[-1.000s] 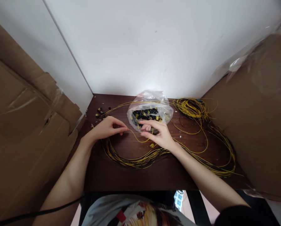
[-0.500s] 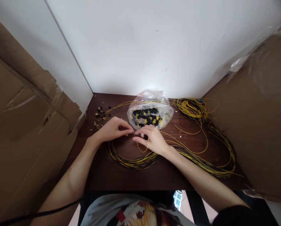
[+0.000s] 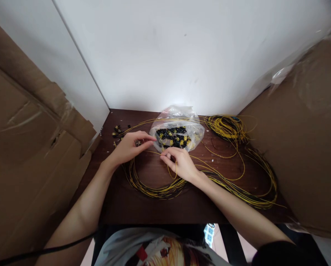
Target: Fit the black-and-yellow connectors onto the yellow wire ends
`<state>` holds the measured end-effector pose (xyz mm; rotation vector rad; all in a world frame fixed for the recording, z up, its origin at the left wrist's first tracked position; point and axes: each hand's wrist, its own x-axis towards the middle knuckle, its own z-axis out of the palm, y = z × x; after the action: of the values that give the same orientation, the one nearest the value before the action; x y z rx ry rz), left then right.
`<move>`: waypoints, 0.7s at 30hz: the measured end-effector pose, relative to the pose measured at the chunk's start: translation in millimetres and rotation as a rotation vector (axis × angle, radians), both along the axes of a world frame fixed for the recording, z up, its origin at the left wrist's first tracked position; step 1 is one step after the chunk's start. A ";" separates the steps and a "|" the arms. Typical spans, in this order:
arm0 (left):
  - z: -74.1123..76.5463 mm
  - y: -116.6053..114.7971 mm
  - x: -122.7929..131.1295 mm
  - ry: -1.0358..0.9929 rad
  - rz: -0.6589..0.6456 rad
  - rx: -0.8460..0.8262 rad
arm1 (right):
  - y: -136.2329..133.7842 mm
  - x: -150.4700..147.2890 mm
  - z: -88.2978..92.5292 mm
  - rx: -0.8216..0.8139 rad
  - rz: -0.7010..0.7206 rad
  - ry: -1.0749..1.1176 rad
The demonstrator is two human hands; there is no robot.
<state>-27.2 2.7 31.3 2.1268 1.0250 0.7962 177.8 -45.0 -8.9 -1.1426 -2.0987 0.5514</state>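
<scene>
My right hand (image 3: 180, 162) pinches a thin yellow wire (image 3: 153, 152) between thumb and forefinger, just in front of the clear plastic bag (image 3: 194, 127). From that pinch the wire runs left, under my left hand (image 3: 129, 147), and a loop of it hangs below my right palm. My left hand is beside the bag's left edge, thumb and forefinger stretched out with a narrow gap between them. A small dark piece shows in that gap; whether the hand touches it is unclear. Small black and yellow connectors (image 3: 179, 138) fill the bag.
A large bundle of yellow and black wires (image 3: 160, 193) curves across the dark brown table (image 3: 143, 212). Another yellow coil (image 3: 226, 127) lies at the back right. Loose connectors (image 3: 117, 130) sit at the back left. Cardboard (image 3: 29, 147) flanks the left side, more cardboard (image 3: 301, 147) the right.
My left hand has moved up and slightly left, away from my right fingertips. My right thumb and forefinger have closed on the yellow wire.
</scene>
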 end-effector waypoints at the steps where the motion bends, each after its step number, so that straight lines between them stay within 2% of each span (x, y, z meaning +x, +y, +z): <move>1: -0.1 1.7 -2.2 -0.005 0.066 0.009 | 0.1 0.3 0.0 0.004 -0.005 0.006; 4: -1.1 6.9 -9.7 0.033 0.237 0.027 | 0.6 1.2 -0.9 0.017 -0.019 0.016; 7: -1.4 10.2 -15.8 0.132 0.301 0.029 | 1.2 1.9 -1.8 0.023 -0.030 0.025; 13: -2.0 11.7 -20.2 0.272 0.218 0.037 | 1.5 2.7 -2.2 0.010 -0.072 0.051; 21: -13.8 16.1 -23.4 0.339 0.137 0.007 | 1.7 2.4 -1.7 0.004 -0.058 0.040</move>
<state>-50.6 18.8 17.5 2.2647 1.3558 0.5086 180.2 -43.4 -10.5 -1.1765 -2.0255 0.5383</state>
